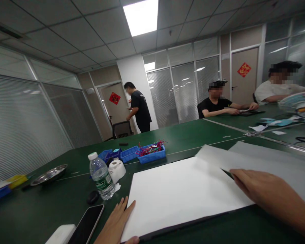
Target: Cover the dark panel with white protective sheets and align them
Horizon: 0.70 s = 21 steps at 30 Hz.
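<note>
A large sheet of white paper [178,189] lies on a thin dark board or pad whose black edge shows along the near side. My left hand [117,220] rests at the sheet's left edge, fingers stretched and lying flat, thumb low by the near corner. On the right, my right hand [264,189] pinches a thin, slightly see-through sheet of paper [212,157] that is lifted and curled over the white one. Its fingertips are partly hidden behind the hand. Beyond that hand lies a greyish translucent sheet [274,166].
Left of the paper are a water bottle [101,178], a phone [87,225], a white box [62,234] and a white vented cup-shaped object [117,170]. Farther off are a blue tray of red wires [152,156], a metal dish [49,174] and a fan [300,105]. Three people are across the room.
</note>
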Available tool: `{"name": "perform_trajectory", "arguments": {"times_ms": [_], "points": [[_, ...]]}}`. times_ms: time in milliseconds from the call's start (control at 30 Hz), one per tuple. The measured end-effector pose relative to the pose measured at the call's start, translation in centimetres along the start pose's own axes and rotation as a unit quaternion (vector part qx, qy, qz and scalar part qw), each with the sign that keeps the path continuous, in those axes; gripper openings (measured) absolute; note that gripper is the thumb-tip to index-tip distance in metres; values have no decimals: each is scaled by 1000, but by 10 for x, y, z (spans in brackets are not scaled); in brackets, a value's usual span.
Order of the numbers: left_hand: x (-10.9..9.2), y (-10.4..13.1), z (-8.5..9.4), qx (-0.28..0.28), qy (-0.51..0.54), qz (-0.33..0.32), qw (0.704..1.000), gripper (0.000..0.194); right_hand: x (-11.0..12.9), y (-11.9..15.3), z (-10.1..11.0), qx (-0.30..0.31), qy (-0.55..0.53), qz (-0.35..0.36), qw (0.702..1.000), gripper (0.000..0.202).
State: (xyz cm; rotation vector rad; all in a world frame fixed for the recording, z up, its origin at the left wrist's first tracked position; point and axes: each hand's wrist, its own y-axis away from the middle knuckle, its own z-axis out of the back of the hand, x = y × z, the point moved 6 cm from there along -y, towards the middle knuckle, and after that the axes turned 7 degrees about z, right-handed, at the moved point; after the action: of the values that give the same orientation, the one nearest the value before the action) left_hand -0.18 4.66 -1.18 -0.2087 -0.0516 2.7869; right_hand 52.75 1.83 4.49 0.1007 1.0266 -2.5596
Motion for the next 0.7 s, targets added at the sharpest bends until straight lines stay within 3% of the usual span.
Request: {"name": "perform_trajectory", "arguments": {"times_ms": [67, 133, 200, 267, 367, 500, 600, 700], "points": [[-1, 1, 1, 0, 2, 4, 1000, 88, 58, -4, 5, -24, 18, 139, 990, 37], [0, 1, 3, -11, 10, 2, 1000, 85, 104, -4, 7, -39, 14, 206, 978, 40], [2, 1, 3, -21, 18, -5, 1000, 83, 130, -4, 8, -55, 5, 224, 973, 42], [4, 1, 1, -29, 21, -11, 999, 83, 139, -6, 11, -57, 4, 238, 970, 39], [5, 0, -1, -35, 18, -18, 999, 83, 128, -7, 15, -38, 13, 264, 964, 38], [3, -2, -2, -38, 10, -16, 999, 82, 89, -6, 14, -26, 8, 235, 972, 45], [3, -3, -2, -35, 0, -14, 999, 83, 50, -2, -4, -1, -9, 154, 988, 36], [4, -6, -2, -40, -4, -26, 999, 83, 7, 4, -29, 58, -36, 26, 997, 40]]}}
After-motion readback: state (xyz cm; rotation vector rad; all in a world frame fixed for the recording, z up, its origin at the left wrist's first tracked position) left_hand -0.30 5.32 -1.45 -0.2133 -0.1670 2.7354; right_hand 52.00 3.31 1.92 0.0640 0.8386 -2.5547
